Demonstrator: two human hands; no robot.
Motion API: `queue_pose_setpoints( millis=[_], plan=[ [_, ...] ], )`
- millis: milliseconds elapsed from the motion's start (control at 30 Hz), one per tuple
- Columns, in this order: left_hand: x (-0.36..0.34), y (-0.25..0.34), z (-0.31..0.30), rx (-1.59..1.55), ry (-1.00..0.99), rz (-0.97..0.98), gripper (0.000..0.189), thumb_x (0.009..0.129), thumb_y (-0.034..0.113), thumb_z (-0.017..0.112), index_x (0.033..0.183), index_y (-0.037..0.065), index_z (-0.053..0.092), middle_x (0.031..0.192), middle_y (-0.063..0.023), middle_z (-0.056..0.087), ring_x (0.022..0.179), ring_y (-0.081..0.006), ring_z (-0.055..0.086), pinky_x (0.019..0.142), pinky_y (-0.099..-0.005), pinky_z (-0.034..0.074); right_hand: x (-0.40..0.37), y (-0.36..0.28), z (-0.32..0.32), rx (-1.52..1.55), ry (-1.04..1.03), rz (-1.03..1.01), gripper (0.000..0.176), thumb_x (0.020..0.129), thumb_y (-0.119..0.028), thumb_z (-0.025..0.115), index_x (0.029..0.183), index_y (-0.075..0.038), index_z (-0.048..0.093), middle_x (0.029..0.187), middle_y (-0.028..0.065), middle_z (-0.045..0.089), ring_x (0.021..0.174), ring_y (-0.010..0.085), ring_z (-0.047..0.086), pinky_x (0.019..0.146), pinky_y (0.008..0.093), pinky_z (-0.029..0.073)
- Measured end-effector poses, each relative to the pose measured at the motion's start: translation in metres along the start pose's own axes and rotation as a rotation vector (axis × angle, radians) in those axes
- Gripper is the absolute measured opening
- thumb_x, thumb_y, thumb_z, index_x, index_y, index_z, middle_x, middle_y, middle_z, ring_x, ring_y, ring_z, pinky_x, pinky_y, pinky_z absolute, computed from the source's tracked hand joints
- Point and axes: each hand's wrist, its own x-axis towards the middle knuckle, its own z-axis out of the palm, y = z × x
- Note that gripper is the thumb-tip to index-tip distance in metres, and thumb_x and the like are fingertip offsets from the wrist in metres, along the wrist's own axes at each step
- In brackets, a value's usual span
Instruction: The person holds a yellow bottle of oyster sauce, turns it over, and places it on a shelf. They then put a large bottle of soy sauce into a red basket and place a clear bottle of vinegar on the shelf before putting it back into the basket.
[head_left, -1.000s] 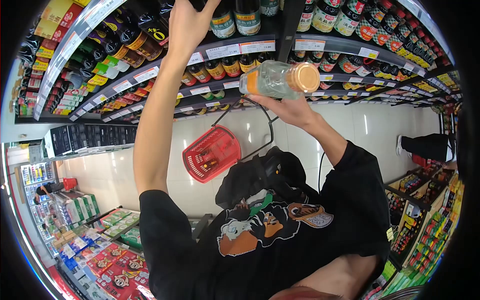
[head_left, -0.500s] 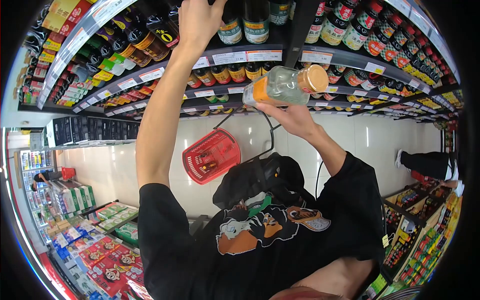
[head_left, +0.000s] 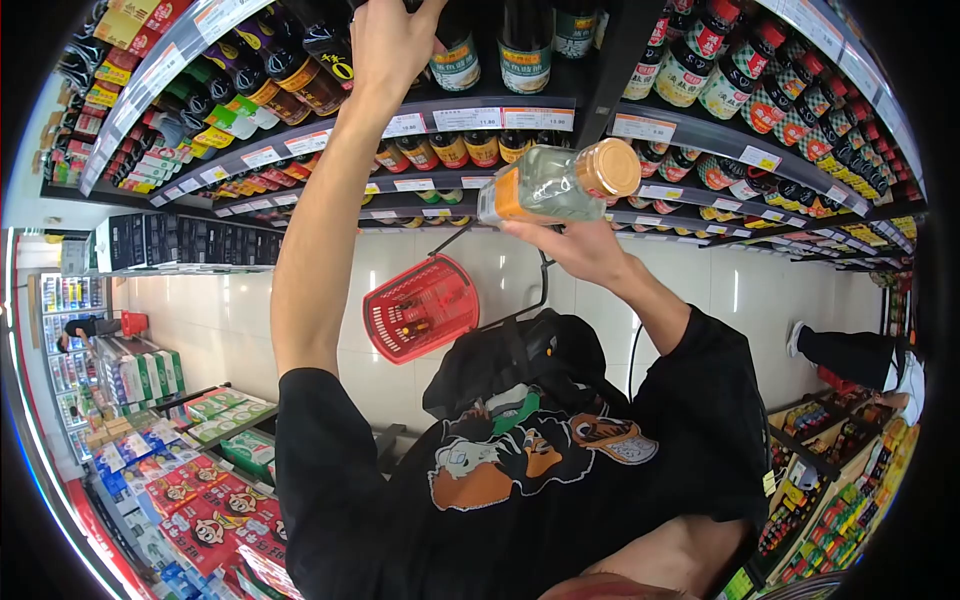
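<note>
My right hand (head_left: 590, 250) grips a clear glass bottle (head_left: 545, 185) with an orange label and a wide tan cap, tilted in front of the shelves. My left hand (head_left: 392, 45) reaches up to the upper shelf at the top edge. Its fingertips are cut off there, with something dark between them, so its grip is unclear. Beside it stand dark bottles with green and white labels (head_left: 525, 68) on the right and a dark bottle with a yellow-marked label (head_left: 328, 48) on the left.
A red basket (head_left: 455, 290) holding small bottles is below the shelves, near a black bag (head_left: 515, 350). Price-tagged shelf edges (head_left: 455, 118) curve across the top. Stacked cartons (head_left: 215, 505) are lower left. One person (head_left: 850, 355) is at right, another (head_left: 90, 328) far left.
The clear bottle has shifted slightly left, its cap turned more toward the camera. The shelf bottles right of my left hand appear a little farther right. My left hand stays at the upper shelf.
</note>
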Motion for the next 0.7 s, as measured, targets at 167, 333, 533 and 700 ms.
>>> queue_pose_setpoints(
  millis=[167, 333, 533, 700],
  plan=[
    [-0.005, -0.001, 0.006, -0.168, 0.013, -0.03, 0.053, 0.099, 0.021, 0.071, 0.129, -0.019, 0.054, 0.08, -0.0204, 0.074, 0.049, -0.0181, 0.066, 0.046, -0.0314, 0.051, 0.001, -0.002, -0.004, -0.005, 0.008, -0.025, 0.027, 0.092, -0.02, 0.078, 0.113, -0.003, 0.075, 0.111, 0.0092, 0.076, 0.103, 0.0217, 0.072, 0.092, 0.0348, 0.055],
    [-0.019, 0.001, 0.009, -0.142, 0.058, -0.061, 0.062, 0.099, 0.017, 0.07, 0.145, -0.016, 0.045, 0.083, -0.0186, 0.073, 0.049, -0.0151, 0.064, 0.047, -0.0295, 0.05, -0.001, -0.003, -0.012, 0.008, -0.011, 0.009, 0.029, 0.092, -0.022, 0.078, 0.113, -0.003, 0.074, 0.111, 0.009, 0.076, 0.103, 0.0217, 0.071, 0.092, 0.0343, 0.055],
    [-0.02, -0.004, 0.015, -0.184, 0.09, -0.076, 0.064, 0.099, 0.017, 0.07, 0.148, -0.013, 0.042, 0.072, -0.0162, 0.07, 0.047, -0.0145, 0.061, 0.046, -0.0293, 0.048, -0.001, -0.004, -0.016, -0.04, -0.02, -0.018, 0.031, 0.092, -0.025, 0.079, 0.113, -0.003, 0.073, 0.11, 0.0082, 0.075, 0.102, 0.0209, 0.071, 0.092, 0.0345, 0.054],
    [-0.039, -0.011, 0.017, -0.046, 0.154, 0.039, 0.058, 0.099, 0.02, 0.071, 0.143, -0.008, 0.045, 0.115, -0.0177, 0.064, 0.059, -0.0137, 0.062, 0.053, -0.0276, 0.05, -0.002, -0.005, -0.019, -0.048, -0.045, -0.009, 0.034, 0.091, -0.023, 0.079, 0.117, -0.003, 0.07, 0.112, 0.0074, 0.074, 0.102, 0.0188, 0.07, 0.093, 0.0341, 0.054]
  ],
)
